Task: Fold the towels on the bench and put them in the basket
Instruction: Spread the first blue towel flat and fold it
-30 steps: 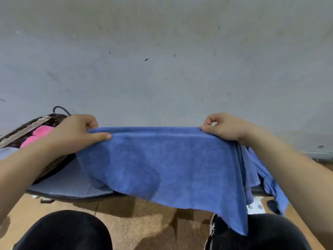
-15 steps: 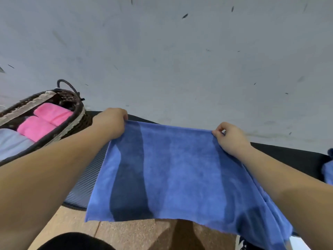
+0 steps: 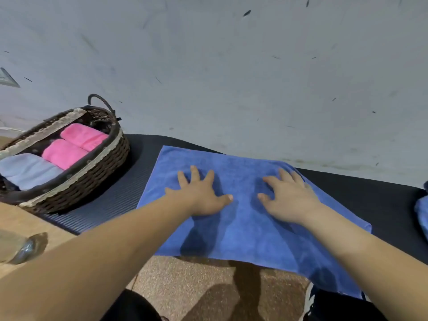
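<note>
A blue towel (image 3: 243, 230) lies spread on the black padded bench (image 3: 120, 198), its near edge hanging over the front. My left hand (image 3: 201, 195) presses flat on the towel's middle with fingers spread. My right hand (image 3: 289, 195) lies on the towel beside it, fingers spread too. A dark wicker basket (image 3: 92, 174) stands on the bench's left end. Inside it are two folded pink towels (image 3: 71, 147) and a pale blue one (image 3: 27, 170).
A grey wall (image 3: 231, 66) rises right behind the bench. Another blue towel (image 3: 422, 216) shows at the right edge. Brown floor (image 3: 196, 286) lies below, with my knees and a shoe at the bottom. A clear object (image 3: 20, 249) sits on the floor at left.
The towel, held up by its top corners a second ago, now lies flat on the bench. Both hands have let go of the corners and moved onto its middle.
</note>
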